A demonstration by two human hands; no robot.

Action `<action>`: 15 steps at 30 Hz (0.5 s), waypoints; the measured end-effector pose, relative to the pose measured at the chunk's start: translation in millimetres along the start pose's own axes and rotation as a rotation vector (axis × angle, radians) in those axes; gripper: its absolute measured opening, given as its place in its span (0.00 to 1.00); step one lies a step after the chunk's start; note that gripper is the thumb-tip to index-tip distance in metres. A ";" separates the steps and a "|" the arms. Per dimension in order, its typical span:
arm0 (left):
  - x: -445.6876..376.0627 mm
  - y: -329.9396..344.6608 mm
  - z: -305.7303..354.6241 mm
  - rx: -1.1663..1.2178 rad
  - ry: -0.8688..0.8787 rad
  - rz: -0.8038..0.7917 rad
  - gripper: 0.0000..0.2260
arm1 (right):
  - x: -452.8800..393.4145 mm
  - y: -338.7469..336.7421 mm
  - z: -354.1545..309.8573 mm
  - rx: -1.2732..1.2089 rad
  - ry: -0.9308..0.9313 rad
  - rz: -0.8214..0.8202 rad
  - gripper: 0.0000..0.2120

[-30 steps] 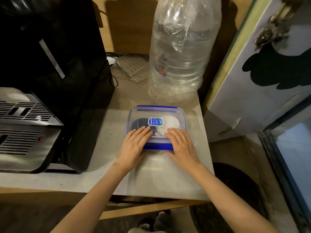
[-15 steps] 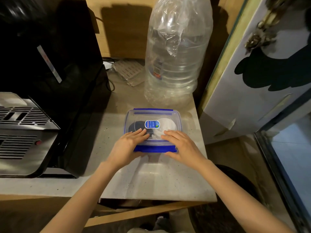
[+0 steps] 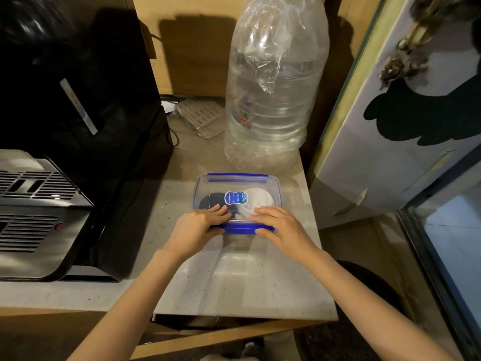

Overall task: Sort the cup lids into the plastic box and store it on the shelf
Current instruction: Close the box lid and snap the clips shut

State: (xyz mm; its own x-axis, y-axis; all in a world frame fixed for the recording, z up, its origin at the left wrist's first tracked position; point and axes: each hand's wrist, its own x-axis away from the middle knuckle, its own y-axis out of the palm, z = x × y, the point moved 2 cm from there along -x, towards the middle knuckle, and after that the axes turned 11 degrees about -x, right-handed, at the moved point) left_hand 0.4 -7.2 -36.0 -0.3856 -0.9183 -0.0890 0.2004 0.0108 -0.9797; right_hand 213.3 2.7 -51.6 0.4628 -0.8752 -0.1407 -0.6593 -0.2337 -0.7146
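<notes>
A clear plastic box (image 3: 270,188) with blue clips and a blue sticker sits lidded on the pale stone counter (image 3: 234,282). Through its lid I see a dark cup lid (image 3: 208,200) on the left and a white cup lid (image 3: 260,198) on the right. My left hand (image 3: 197,229) lies on the near left of the box, fingers on top and thumb at the blue front clip. My right hand (image 3: 281,227) mirrors it on the near right, fingers on the lid and thumb under the front clip.
A big clear water bottle (image 3: 273,95) stands just behind the box. A black and silver coffee machine (image 3: 65,152) fills the counter's left. A small metal grate (image 3: 201,118) lies at the back. A white door (image 3: 416,113) stands to the right.
Both hands have slid back from the lid's middle to the front edge, with thumbs now curled at the blue front clip. The box has stayed in place.
</notes>
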 end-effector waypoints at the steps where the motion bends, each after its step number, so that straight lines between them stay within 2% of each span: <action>1: -1.0 -1.2 0.2 -0.002 -0.003 -0.011 0.19 | -0.7 -0.9 -0.3 0.002 -0.004 0.002 0.17; 5: -9.4 -10.6 0.7 0.024 -0.041 -0.053 0.17 | -7.4 -6.7 -1.3 -0.032 0.033 -0.052 0.17; 7: -13.6 -17.5 -0.3 0.161 -0.108 -0.034 0.15 | -12.2 -12.7 -4.5 -0.192 0.091 0.010 0.16; 8: -15.0 -20.6 -0.4 0.239 -0.153 0.020 0.15 | -14.2 -16.4 -4.9 -0.277 0.121 0.094 0.15; 11: -15.2 -21.5 -5.7 0.306 -0.401 0.282 0.19 | -16.0 -26.1 0.9 -0.338 0.201 0.399 0.15; 12: -12.9 -17.5 -8.7 0.337 -0.521 0.303 0.22 | -15.5 -26.7 5.2 -0.365 0.259 0.451 0.17; 15: -5.3 0.7 -14.7 0.560 -0.807 0.195 0.28 | -13.2 -21.1 17.9 -0.579 0.510 0.471 0.23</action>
State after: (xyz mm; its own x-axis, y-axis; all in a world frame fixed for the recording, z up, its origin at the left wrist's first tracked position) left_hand -10.6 3.5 -38.9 0.3841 -0.9163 0.1135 0.6707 0.1924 -0.7164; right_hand 231.8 26.7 -47.0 -0.1584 -0.9835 0.0879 -0.9729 0.1402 -0.1836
